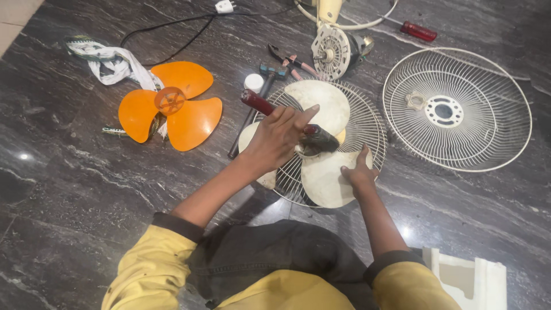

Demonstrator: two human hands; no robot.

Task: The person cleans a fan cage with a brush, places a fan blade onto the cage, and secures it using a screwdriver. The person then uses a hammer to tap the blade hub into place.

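Mid-frame on the dark marble floor: my left hand (275,140), fingers clamped on a red-handled hammer (287,120), works the cream three-blade plastic fan's (321,172) hub, right hand (359,172) flat, fingers spread, pinning a blade; next needs controlled, square taps.

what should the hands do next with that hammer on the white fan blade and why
Probably a light tap at the hub. The left hand grips the red-handled hammer with its head at the centre of the white fan blade, which lies on a wire grille; the right hand steadies one blade lobe.
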